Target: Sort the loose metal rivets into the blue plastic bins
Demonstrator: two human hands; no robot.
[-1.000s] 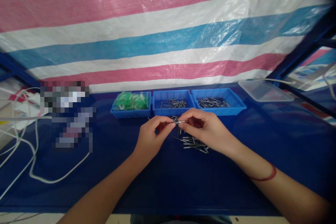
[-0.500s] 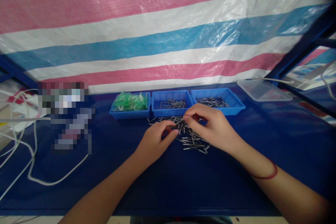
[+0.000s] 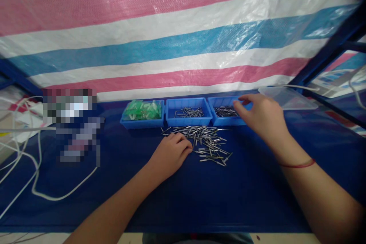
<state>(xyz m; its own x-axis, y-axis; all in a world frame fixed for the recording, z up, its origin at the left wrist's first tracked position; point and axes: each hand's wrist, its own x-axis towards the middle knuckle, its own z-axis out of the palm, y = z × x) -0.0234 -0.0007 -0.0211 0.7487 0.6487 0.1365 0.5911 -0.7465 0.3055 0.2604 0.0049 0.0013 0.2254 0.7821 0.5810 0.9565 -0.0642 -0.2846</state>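
A loose pile of blind rivets, thin and silvery, lies on the blue tabletop. At the pile's left edge rests my left hand, fingers curled and close together; whatever is in them is hidden. My right hand hangs over the right blue bin, thumb and forefinger apart, with nothing visible between them. Darker-looking rivets lie in that bin, partly covered by the hand. The middle blue bin also holds rivets.
The left blue bin contains green packets. A clear plastic lid lies at the back right. White cables loop over the table's left side near a blurred patch. A striped tarp hangs behind.
My right hand has moved from the pile, right and back, over the right bin, its thumb and forefinger now parted. My left hand has stayed beside the pile, its fingers drawing together.
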